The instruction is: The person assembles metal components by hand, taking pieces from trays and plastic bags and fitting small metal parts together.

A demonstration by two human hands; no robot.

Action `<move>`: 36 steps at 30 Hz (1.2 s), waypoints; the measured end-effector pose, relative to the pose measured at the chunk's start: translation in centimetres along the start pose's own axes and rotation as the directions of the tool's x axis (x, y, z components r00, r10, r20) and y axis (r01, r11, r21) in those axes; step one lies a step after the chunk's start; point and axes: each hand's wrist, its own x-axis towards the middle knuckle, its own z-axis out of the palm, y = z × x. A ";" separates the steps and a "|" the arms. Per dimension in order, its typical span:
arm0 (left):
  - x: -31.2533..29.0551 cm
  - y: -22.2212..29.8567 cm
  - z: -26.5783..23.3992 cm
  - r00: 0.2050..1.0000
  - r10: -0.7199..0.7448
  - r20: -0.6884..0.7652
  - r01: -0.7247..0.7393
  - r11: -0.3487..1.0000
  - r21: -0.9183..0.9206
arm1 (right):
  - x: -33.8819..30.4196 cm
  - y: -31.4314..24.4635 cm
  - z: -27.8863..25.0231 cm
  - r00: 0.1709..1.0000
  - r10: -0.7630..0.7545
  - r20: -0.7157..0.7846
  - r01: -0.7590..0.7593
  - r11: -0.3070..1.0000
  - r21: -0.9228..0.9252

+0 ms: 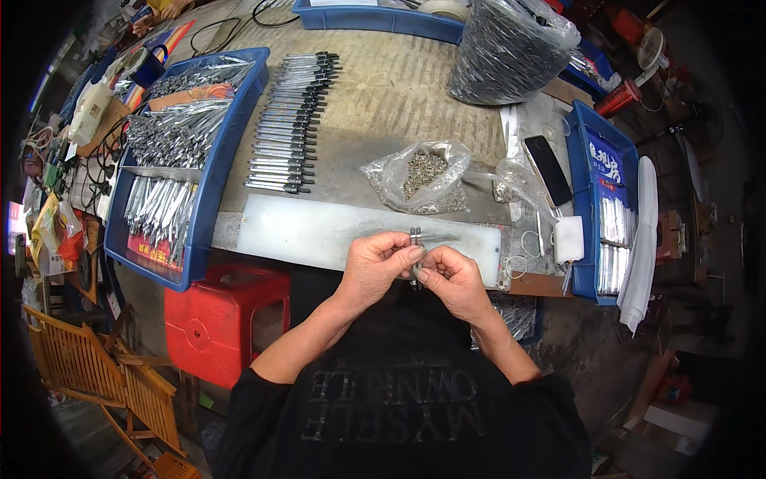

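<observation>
My left hand (377,262) and my right hand (455,279) meet over the near edge of a white board (303,231). Between their pinched fingertips is a small bundle of slim metal rods with black fittings (416,236), held upright in the picture. My fingers cover its middle, so how many pieces it has I cannot tell. Just beyond the board lies an open clear plastic bag (383,180) of tiny brass-coloured metal parts (424,172). Similar silver rods with black ends (283,136) lie in a long row on the table, left of the bag.
A blue divided tray (259,88) of metal rods stands at left, above a red stool (203,327). At right are a phone (548,171), a small bag of parts (505,190) and another blue tray (586,239). A large plastic-wrapped bundle (511,56) sits at the back.
</observation>
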 end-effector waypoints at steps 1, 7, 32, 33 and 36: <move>0.0 0.0 0.0 1.000 -0.018 0.011 0.018 1.000 -0.001 | 0.0 -0.1 0.0 1.000 0.000 0.000 0.000 1.000 0.001; 0.1 0.3 0.2 0.999 -0.033 -0.002 0.033 0.999 0.034 | 0.0 0.0 -0.1 1.000 0.016 0.007 -0.016 0.999 -0.033; 0.3 0.0 -0.2 0.998 -0.030 0.046 0.025 0.995 0.096 | 0.3 -0.6 0.1 0.994 0.100 0.054 -0.100 0.995 -0.003; 0.3 -0.1 -0.2 0.998 -0.034 0.045 0.029 0.995 0.092 | 0.3 -0.6 0.1 0.992 0.110 0.057 -0.110 0.994 -0.004; 0.4 0.0 -0.3 0.998 -0.043 0.052 0.039 0.996 0.078 | 0.2 -0.5 0.1 0.992 0.110 0.056 -0.108 0.994 -0.031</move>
